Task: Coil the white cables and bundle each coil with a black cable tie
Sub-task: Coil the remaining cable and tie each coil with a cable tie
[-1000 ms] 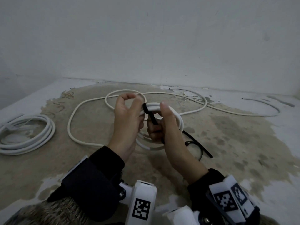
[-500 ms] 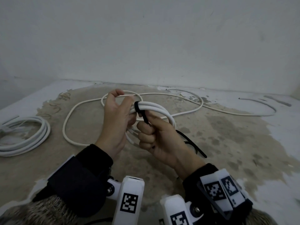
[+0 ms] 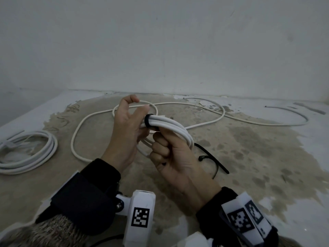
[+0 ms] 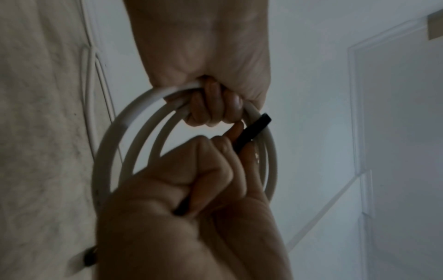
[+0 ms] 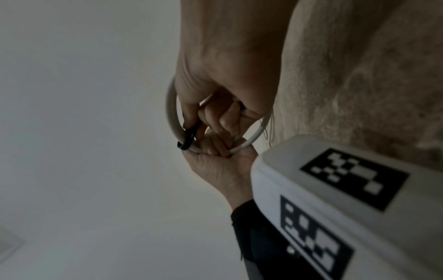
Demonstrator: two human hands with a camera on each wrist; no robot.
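Note:
A small white cable coil (image 3: pixel 178 129) is held up over the floor between both hands. My left hand (image 3: pixel 130 125) grips its left side with the lower fingers curled round the strands (image 4: pixel 210 106), while the index finger and thumb are lifted off. A black cable tie (image 3: pixel 148 120) loops tightly round the coil beside that hand. My right hand (image 3: pixel 165 150) is a fist round the tie's tail (image 4: pixel 251 132), just below the coil. In the right wrist view the tie (image 5: pixel 189 136) crosses the coil (image 5: pixel 171 111) between the two hands.
A coiled white cable (image 3: pixel 26 152) lies on the floor at the left. A long loose white cable (image 3: pixel 178 104) snakes across the stained floor behind the hands. Spare black ties (image 3: pixel 211 157) lie to the right of my right hand. The wall stands close behind.
The right hand has closed into a fist on the tie's tail and drawn it down, tightening the loop round the coil. Both hands and the coil shifted slightly left.

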